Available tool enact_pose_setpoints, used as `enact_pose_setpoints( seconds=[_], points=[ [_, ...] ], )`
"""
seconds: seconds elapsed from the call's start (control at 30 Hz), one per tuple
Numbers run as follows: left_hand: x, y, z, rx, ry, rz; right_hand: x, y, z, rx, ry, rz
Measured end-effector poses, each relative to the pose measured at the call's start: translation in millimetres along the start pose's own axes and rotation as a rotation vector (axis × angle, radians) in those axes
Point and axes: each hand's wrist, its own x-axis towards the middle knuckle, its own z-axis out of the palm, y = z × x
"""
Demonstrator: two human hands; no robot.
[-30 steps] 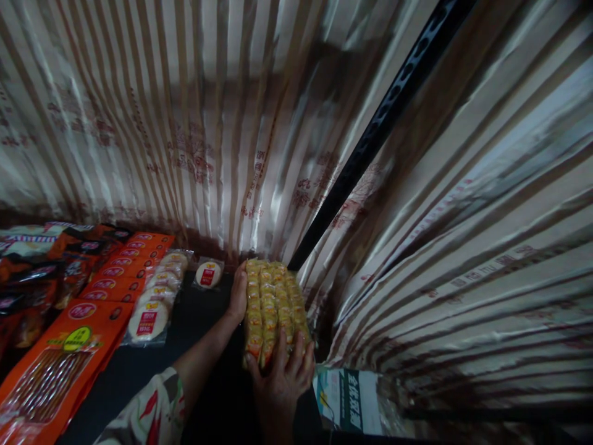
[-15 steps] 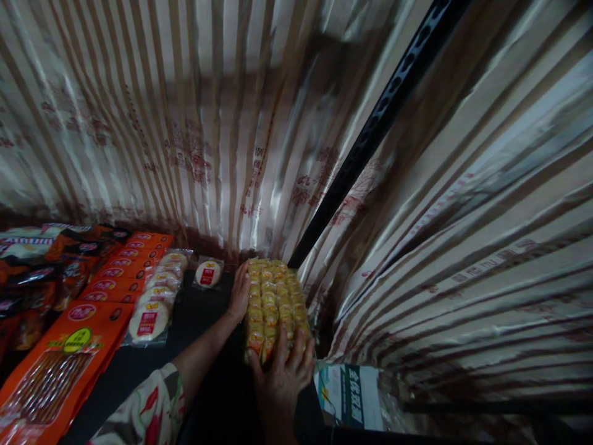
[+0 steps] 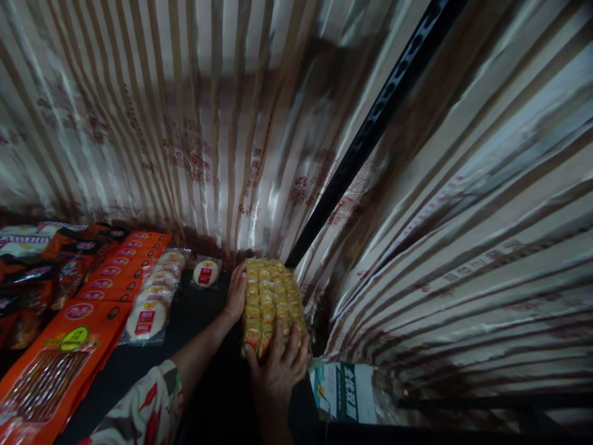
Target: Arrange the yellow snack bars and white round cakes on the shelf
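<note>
Nearest the camera, a sleeve of floral-printed cloth, red and green on pale, covered the left forearm. Just right of it the right hand lay flat, fingers spread and pressed over the near end of a stack of small yellow snack packets. The packets were glossy film, square-ish, lined in tight rows that formed a long block running away from the person on the dark shelf surface. The left hand was set against the block's left side, fingers together and straight, palm touching the packets. So the block sat between the two hands: the right at its near end, the left along its flank.

Beside the right hand, at the shelf's right edge, a white and green printed carton lay tilted.

To the left, well apart from the hands, flat orange pouches with shiny plastic faces overlapped in a row. Between them and the block ran a line of round pale cakes in clear wrappers, each with a red label.

Farther back, the block's far end reached the corner, where a black perforated metal upright rose slantwise. Behind everything hung glossy striped sheeting, brown and cream, creased and printed with faint red characters.
</note>
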Motion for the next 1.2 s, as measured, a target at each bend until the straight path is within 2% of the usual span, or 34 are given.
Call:
enact_pose_setpoints(
  seconds=[0.5, 0.73, 0.87, 0.97, 1.03, 1.13, 1.2],
  points=[
    [-1, -7, 1.1, -0.081, 0.009, -0.038, 2, 1, 3, 0.020, 0.000, -0.002],
    [7, -8, 7.6, -0.206, 0.135, -0.101, 1, 2, 3, 0.013, 0.024, -0.010],
    [17, -11, 1.2, -0.118, 0.142, -0.121, 1, 2, 3, 0.020, 0.020, -0.007],
    [22, -3, -6.3, -0.010, 0.187, -0.050, 1, 2, 3, 0.030, 0.025, -0.007],
    [25, 10, -7.4, 0.101, 0.134, 0.064, 1, 1, 3, 0.031, 0.023, -0.006],
    [31, 32, 1.4, 0.274, -0.188, 0.246, 2, 0, 1, 0.022, 0.019, 0.003],
    [37, 40, 12.4, 0.322, -0.357, 0.249, 2, 0, 0, 0.011, 0.017, 0.001]
  ],
)
